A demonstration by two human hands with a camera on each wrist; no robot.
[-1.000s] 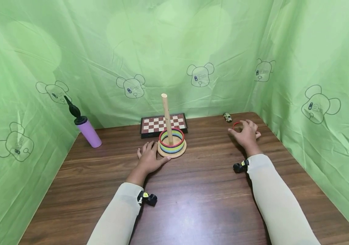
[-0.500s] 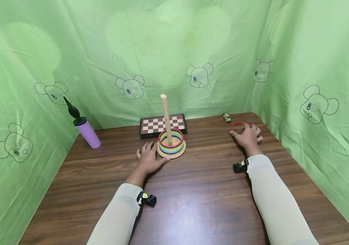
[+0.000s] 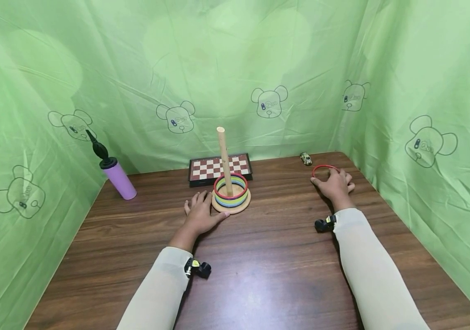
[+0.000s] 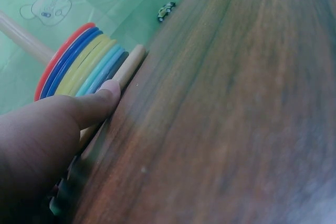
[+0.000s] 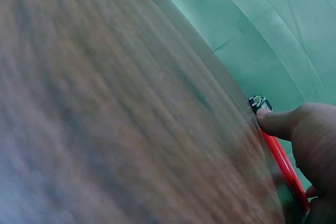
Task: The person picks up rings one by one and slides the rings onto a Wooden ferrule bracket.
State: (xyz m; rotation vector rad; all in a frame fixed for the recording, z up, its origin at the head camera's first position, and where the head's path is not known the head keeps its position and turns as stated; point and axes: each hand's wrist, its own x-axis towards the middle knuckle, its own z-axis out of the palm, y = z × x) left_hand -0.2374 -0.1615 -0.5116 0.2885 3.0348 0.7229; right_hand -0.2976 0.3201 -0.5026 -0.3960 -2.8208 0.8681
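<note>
Right hand on a loose red ring, left hand flat beside the ring stand.

Head view: the right hand (image 3: 335, 184) rests on the desk (image 3: 259, 256), fingers over the near rim of the red ring (image 3: 324, 168), lower and flatter than a second ago; the left hand (image 3: 200, 214) lies spread, unmoved, touching the stand's base (image 3: 232, 205).
Left wrist view: the thumb (image 4: 105, 95) presses the wooden base below the stacked rings (image 4: 79, 66).
Right wrist view: a fingertip (image 5: 270, 120) sits on the ring, the toy car (image 5: 259, 101) just beyond. The thin ring lies flat, so it could skid away towards the car instead of lifting.
</note>
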